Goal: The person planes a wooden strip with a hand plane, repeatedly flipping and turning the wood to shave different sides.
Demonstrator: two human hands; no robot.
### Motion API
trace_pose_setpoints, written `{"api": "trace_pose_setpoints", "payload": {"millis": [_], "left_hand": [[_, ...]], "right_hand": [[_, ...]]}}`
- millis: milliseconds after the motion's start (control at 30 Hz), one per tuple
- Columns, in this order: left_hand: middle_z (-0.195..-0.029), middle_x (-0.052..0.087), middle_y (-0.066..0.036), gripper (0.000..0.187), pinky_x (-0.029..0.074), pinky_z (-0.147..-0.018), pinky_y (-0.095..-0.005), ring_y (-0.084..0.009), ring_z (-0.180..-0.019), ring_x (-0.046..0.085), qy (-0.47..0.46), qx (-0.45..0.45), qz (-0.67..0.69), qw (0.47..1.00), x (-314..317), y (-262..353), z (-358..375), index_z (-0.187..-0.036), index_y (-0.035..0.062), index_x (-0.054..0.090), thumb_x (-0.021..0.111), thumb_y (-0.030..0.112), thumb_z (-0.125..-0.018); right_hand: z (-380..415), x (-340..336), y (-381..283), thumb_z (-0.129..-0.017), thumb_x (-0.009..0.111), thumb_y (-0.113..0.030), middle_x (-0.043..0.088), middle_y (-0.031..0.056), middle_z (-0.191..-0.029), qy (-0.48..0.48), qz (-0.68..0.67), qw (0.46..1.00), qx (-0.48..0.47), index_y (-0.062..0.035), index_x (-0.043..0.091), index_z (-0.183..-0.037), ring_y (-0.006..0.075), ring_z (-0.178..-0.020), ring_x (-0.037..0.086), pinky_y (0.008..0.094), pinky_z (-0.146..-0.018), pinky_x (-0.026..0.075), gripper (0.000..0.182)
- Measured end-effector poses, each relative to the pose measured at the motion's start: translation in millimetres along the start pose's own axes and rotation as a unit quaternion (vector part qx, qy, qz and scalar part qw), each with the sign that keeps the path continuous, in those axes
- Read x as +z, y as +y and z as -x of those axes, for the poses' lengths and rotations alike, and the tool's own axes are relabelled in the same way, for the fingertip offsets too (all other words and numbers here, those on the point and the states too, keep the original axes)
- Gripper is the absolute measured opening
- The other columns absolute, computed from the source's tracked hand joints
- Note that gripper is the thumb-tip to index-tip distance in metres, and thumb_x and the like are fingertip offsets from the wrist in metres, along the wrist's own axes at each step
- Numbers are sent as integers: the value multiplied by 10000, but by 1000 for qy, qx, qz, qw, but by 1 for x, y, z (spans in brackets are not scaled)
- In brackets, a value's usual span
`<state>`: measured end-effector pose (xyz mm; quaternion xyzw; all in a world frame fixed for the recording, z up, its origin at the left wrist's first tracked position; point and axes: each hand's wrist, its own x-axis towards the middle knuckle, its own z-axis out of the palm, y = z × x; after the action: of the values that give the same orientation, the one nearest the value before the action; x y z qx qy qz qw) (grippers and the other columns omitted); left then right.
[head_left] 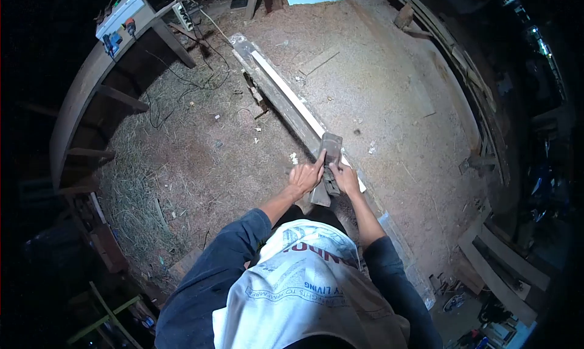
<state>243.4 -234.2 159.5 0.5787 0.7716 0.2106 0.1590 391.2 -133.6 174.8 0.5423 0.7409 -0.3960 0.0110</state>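
Observation:
A dark wooden hand plane (330, 143) rests on a long pale wood strip (286, 92), which lies along a narrow bench plank (277, 96). My left hand (306, 179) grips the plane's near end from the left, its index finger stretched forward along the side. From the right, my right hand (346, 178) closes on the same plane, its thumb near the middle of the block. The fingers' undersides and the plane's lower face are hidden. Past my right hand the near end of the strip shows again.
Dry grass and shavings litter the dirt floor (201, 148). A curved-looking wooden table (85, 84) at left bears a blue drill (111, 44), a red drill (130, 27) and a white box (118, 14). A power strip (182, 16) with cords hangs nearby. Boards (468, 69) line the right.

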Motion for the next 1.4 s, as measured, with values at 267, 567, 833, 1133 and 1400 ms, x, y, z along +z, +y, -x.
{"api": "trace_pose_setpoints", "payload": {"millis": [267,567,833,1133,1400], "left_hand": [[-683,662,-247,477,551,-668,-556,-446,-656,677,-105,33,73,991,63,67,-6,-1404,152,553,521,347,-969],[-1478,372,-339,701,422,-1084,-491,-505,-1281,477,-5,-222,100,970,140,48,-65,-1511,-8,337,582,353,-962],[-1548,209,-348,838,428,-1084,-500,-524,-1311,442,62,-216,16,974,162,50,-97,-1535,-47,214,677,243,-899],[-1616,-65,-335,780,450,-1046,-512,-555,-1352,384,50,-240,2,969,181,51,-103,-1573,-28,80,502,237,-971],[-1616,-69,-335,747,364,-1117,-518,-547,-1407,294,79,-210,-6,974,189,48,-98,-1562,-61,88,461,200,-970]], "right_hand": [[51,-7,117,-968,576,-418,678,291,-893,151,-69,986,30,-50,692,-1143,452,-886,670,495,-737,505,424],[76,-13,292,-939,583,-313,690,248,-967,180,3,972,148,-40,704,-1068,451,-884,652,514,-784,503,325],[73,-13,345,-953,550,-451,698,264,-959,94,14,984,151,-113,675,-1207,475,-914,651,560,-833,506,441],[54,-3,377,-896,649,-366,692,256,-858,119,5,985,122,-103,702,-1132,479,-791,658,560,-734,520,357],[53,-9,379,-860,691,-215,697,226,-870,116,-31,989,85,-56,689,-1110,427,-804,684,465,-687,544,297]]}}
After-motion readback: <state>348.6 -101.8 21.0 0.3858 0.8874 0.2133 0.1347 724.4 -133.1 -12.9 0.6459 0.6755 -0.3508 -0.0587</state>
